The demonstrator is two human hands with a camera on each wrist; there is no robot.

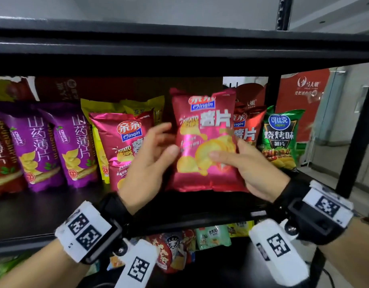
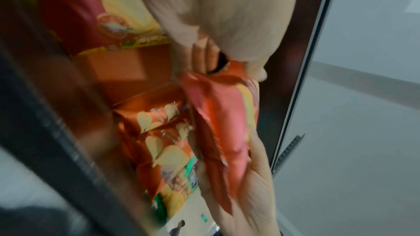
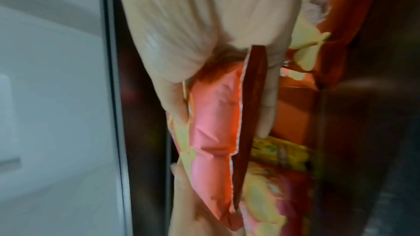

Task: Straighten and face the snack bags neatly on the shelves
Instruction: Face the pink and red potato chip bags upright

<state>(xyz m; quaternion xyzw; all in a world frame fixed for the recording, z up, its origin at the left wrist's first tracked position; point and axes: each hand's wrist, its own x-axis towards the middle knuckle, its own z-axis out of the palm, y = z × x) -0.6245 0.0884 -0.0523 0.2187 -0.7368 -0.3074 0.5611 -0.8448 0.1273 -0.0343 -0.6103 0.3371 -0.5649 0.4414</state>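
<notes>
While the right hand grips the pink chip bag by its right edge, thumb across the front and fingers curled behind, the bag stands upright and faces forward, its bottom at the front of the shelf. The left hand is at the bag's left edge with its fingers loosely spread; its thumb tip touches the front of the bag, and the fingers reach toward the edge without closing round it. The right wrist view shows the same grip from the side, thumb on the pink face and fingers behind the seam. Just left of the left hand stands another pink chip bag, partly hidden by that hand, and beyond it yellow bags and purple bags. Just right of the right hand are a red bag and a green bag, both upright.
</notes>
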